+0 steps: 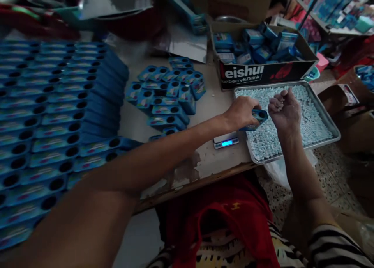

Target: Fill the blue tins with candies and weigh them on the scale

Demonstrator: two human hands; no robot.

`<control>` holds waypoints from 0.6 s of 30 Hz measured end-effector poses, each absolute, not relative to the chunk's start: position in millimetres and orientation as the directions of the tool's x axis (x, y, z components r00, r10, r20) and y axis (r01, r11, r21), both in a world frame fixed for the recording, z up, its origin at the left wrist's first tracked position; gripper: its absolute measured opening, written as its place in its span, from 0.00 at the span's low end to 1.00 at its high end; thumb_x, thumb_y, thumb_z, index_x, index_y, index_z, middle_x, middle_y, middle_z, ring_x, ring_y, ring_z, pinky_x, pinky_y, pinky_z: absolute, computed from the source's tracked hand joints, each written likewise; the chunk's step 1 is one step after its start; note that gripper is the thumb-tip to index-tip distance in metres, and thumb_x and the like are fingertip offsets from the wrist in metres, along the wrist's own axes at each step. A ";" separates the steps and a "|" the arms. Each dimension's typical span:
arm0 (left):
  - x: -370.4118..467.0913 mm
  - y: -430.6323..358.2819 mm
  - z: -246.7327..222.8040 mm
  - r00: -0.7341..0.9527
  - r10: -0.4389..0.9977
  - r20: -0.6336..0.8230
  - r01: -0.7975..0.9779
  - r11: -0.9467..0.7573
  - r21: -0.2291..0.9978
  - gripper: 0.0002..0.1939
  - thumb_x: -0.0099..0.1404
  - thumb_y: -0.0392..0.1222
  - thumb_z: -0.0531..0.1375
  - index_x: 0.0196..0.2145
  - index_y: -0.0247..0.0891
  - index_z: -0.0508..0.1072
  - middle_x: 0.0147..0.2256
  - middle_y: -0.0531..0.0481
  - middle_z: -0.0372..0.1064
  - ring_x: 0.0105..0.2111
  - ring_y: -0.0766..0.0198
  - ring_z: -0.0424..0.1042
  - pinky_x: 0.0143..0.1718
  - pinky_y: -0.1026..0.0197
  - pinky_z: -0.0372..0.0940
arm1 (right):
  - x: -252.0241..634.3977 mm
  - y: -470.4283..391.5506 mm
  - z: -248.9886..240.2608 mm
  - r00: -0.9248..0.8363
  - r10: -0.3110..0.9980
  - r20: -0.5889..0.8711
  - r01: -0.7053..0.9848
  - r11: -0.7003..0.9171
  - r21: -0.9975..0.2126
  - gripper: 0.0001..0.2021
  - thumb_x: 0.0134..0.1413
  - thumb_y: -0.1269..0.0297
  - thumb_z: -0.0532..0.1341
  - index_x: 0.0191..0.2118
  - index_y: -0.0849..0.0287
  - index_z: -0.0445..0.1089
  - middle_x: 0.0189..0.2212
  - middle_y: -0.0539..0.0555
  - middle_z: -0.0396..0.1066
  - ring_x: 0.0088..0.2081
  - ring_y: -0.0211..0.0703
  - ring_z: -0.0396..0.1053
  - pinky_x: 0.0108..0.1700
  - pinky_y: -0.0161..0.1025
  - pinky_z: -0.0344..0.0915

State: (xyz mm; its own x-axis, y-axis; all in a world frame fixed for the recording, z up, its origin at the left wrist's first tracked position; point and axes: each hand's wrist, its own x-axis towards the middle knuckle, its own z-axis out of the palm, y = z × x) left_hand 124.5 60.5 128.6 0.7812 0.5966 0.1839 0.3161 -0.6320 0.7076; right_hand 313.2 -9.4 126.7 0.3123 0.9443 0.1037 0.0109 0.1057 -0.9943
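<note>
My left hand point(241, 112) is closed around a small blue box point(258, 115) with a hole in its top, at the near-left edge of a metal tray point(321, 104). Small pale blue and white tablets point(309, 119) cover the tray's floor. Above them, to the right of the box, my right hand point(284, 108) is turned palm up with curled fingers; a few tablets appear to be in it, partly hidden. Just below and left of the box lies a small scale point(226, 143) with a lit blue display.
Rows of blue boxes point(58, 116) with round holes fill the left side. A loose cluster of similar boxes point(172, 88) lies mid-table. Behind the tray stands a carton point(242, 75) of blue packs. The table's wooden front edge point(201, 182) runs below my left forearm.
</note>
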 end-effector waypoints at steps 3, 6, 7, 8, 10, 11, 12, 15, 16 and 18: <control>142.9 64.2 121.6 0.749 0.639 0.176 0.329 -0.589 0.738 0.18 0.50 0.37 0.76 0.41 0.38 0.88 0.40 0.47 0.85 0.44 0.50 0.83 0.49 0.54 0.73 | 347.3 -18.6 104.5 0.378 0.911 0.165 0.410 -0.005 -0.912 0.28 0.72 0.29 0.55 0.39 0.51 0.73 0.26 0.51 0.62 0.30 0.46 0.66 0.31 0.40 0.63; 146.2 72.4 117.8 0.692 0.704 0.160 0.325 -0.501 0.802 0.20 0.49 0.39 0.78 0.42 0.38 0.88 0.42 0.48 0.86 0.45 0.50 0.83 0.50 0.54 0.73 | 378.5 -48.6 78.6 0.202 0.968 0.147 0.854 -0.100 -0.511 0.27 0.69 0.33 0.62 0.43 0.55 0.79 0.42 0.63 0.77 0.49 0.60 0.74 0.50 0.52 0.71; 147.4 74.4 115.1 0.681 0.716 0.155 0.313 -0.476 0.822 0.20 0.49 0.41 0.79 0.42 0.39 0.87 0.42 0.48 0.86 0.46 0.50 0.83 0.50 0.54 0.74 | 385.5 -60.8 70.9 0.079 0.993 0.088 0.932 -0.042 -0.360 0.26 0.66 0.35 0.67 0.48 0.55 0.81 0.51 0.66 0.77 0.56 0.66 0.72 0.56 0.56 0.70; 149.4 75.7 111.3 0.676 0.721 0.151 0.301 -0.458 0.837 0.21 0.49 0.42 0.79 0.42 0.39 0.87 0.42 0.48 0.86 0.46 0.49 0.83 0.51 0.54 0.74 | 390.3 -72.0 64.3 -0.043 0.999 0.022 0.969 0.047 -0.241 0.28 0.63 0.37 0.71 0.55 0.54 0.80 0.59 0.68 0.75 0.62 0.70 0.69 0.60 0.60 0.68; 156.0 75.6 100.5 0.686 0.714 0.144 0.284 -0.445 0.849 0.21 0.48 0.42 0.79 0.42 0.39 0.87 0.43 0.48 0.85 0.47 0.50 0.83 0.52 0.54 0.74 | 394.0 -86.0 54.6 -0.223 0.971 -0.088 0.971 0.213 -0.110 0.30 0.64 0.41 0.72 0.65 0.52 0.76 0.68 0.68 0.70 0.67 0.72 0.64 0.64 0.61 0.66; 160.1 74.1 93.7 0.699 0.702 0.138 0.279 -0.445 0.851 0.21 0.49 0.41 0.79 0.42 0.39 0.86 0.44 0.49 0.85 0.48 0.50 0.82 0.53 0.53 0.74 | 393.7 -86.9 51.3 -0.259 0.958 -0.123 0.965 0.252 -0.071 0.28 0.68 0.44 0.70 0.66 0.52 0.75 0.68 0.68 0.70 0.66 0.71 0.65 0.64 0.59 0.66; 163.9 71.7 86.4 0.709 0.693 0.130 0.276 -0.443 0.853 0.20 0.49 0.40 0.79 0.42 0.39 0.86 0.45 0.48 0.85 0.48 0.50 0.82 0.54 0.53 0.74 | 392.8 -83.5 48.9 -0.259 0.954 -0.149 0.966 0.256 -0.042 0.24 0.72 0.47 0.66 0.65 0.54 0.75 0.65 0.69 0.71 0.63 0.69 0.67 0.62 0.56 0.66; 169.7 61.9 64.0 0.718 0.689 0.101 0.256 -0.396 0.882 0.27 0.49 0.39 0.79 0.49 0.39 0.83 0.48 0.47 0.84 0.51 0.52 0.82 0.55 0.55 0.74 | 391.9 -54.4 44.7 -0.096 0.983 -0.159 0.994 0.086 -0.071 0.15 0.76 0.55 0.59 0.54 0.59 0.77 0.53 0.68 0.77 0.53 0.61 0.73 0.50 0.47 0.66; 169.2 58.4 57.3 0.713 0.694 0.100 0.240 -0.375 0.895 0.31 0.49 0.38 0.80 0.52 0.39 0.82 0.49 0.46 0.83 0.52 0.52 0.82 0.54 0.56 0.74 | 392.9 -42.0 44.0 0.018 0.993 -0.114 0.984 -0.037 -0.174 0.12 0.75 0.57 0.60 0.49 0.59 0.77 0.48 0.66 0.78 0.48 0.59 0.74 0.45 0.45 0.65; 166.5 52.8 46.6 0.696 0.711 0.102 0.218 -0.345 0.913 0.33 0.50 0.39 0.81 0.54 0.40 0.79 0.50 0.46 0.83 0.52 0.54 0.82 0.52 0.58 0.74 | 396.0 -19.7 44.1 0.273 0.962 -0.031 0.840 -0.254 -0.479 0.11 0.71 0.56 0.62 0.38 0.55 0.72 0.35 0.59 0.76 0.38 0.51 0.73 0.38 0.41 0.61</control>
State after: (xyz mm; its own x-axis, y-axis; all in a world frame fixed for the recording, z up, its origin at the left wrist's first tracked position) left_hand 166.5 52.8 46.6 0.6959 0.7109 0.1019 0.2185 -0.3448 0.9129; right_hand 396.0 -19.7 44.1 0.2726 0.9616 -0.0307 0.8403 -0.2535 -0.4792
